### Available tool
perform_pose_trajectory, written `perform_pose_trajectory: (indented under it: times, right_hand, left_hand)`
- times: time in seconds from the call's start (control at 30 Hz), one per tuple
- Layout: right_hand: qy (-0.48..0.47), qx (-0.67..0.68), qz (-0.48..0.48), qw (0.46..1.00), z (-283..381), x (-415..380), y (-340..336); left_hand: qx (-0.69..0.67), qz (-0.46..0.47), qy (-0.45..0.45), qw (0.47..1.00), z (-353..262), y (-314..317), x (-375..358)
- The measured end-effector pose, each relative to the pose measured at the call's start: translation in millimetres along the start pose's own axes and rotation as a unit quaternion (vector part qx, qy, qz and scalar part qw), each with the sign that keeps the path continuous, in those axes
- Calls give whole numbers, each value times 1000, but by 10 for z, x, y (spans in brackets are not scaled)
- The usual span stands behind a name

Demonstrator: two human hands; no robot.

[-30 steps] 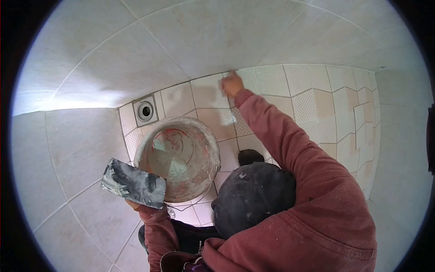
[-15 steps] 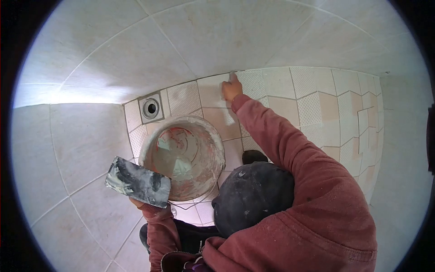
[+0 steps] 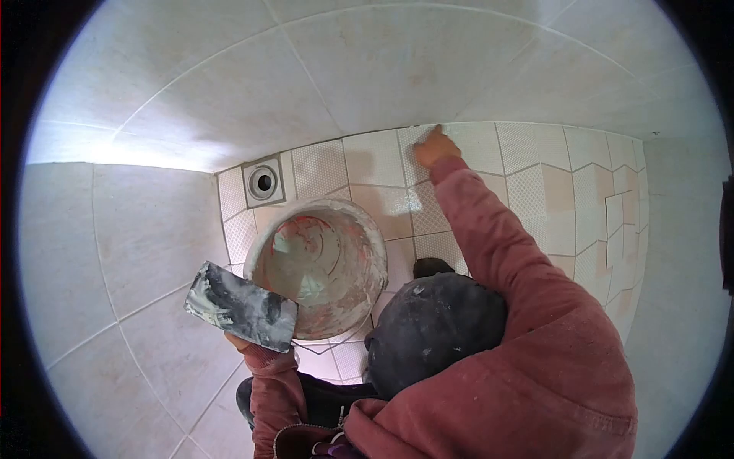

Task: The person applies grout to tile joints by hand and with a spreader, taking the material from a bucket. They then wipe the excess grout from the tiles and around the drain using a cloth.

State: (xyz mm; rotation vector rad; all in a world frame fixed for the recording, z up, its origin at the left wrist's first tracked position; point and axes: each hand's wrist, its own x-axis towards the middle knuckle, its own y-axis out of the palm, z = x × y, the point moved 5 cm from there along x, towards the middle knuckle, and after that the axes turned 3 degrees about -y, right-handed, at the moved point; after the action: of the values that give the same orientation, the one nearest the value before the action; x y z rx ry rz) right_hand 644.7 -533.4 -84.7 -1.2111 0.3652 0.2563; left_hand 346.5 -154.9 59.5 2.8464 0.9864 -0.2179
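Observation:
My left hand (image 3: 237, 341) is closed underneath a dark rectangular float (image 3: 241, 307), which is smeared with white paste. It is held beside the near left rim of a paste-crusted bucket (image 3: 379, 252), with the float's corner over that rim. Light paste coats the bucket's inside. My right hand (image 3: 436, 148) reaches across to the joint between the tiled floor (image 3: 376, 206) and the wall. One finger points out and touches that joint, while the others look curled in; no tool shows in them.
A round floor drain (image 3: 263, 182) in a square plate lies by the left corner, beyond the bucket. Large grey tiles cover the walls (image 3: 367, 69) close around. A dark shoe (image 3: 433, 267) rests on the floor right of the bucket. Its wire handle (image 3: 336, 346) hangs down on the near side.
My right hand has slid to the right along the joint between floor and wall. The float stays in my left hand by the bucket. The view has shifted slightly.

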Motion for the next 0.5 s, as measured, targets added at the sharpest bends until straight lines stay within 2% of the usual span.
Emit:
perform_pose_trajectory:
  times: [0.07,0.1,0.17,0.2,0.27,0.3,0.33,0.37,0.5]
  right_hand:
    - [124,187,-105,969,-280,-134,-119]
    - [127,186,-103,969,-333,-58,-15]
    - [90,301,-106,944,-441,217,303]
    - [98,330,-99,934,-292,240,353]
    - [76,305,-110,943,85,155,368]
    - [75,306,-111,943,215,143,432]
    - [20,285,-96,954,379,134,487]
    - [-33,263,-80,961,486,111,504]
    - [2,273,-50,961,211,67,352]
  left_hand:
    - [9,1,-3,1000,32,-21,-20]
    - [15,5,-4,1000,39,-10,-13]
    - [25,12,-1,1000,39,21,-20]
    - [28,14,4,999,40,38,-35]
    - [30,15,11,999,10,84,-78]
    - [-57,27,-19,998,-17,151,-91]
    - [-144,41,-50,988,-21,195,-95]
    - [-143,42,-51,988,-17,186,-87]
    - [-90,17,-31,995,45,-15,-9]
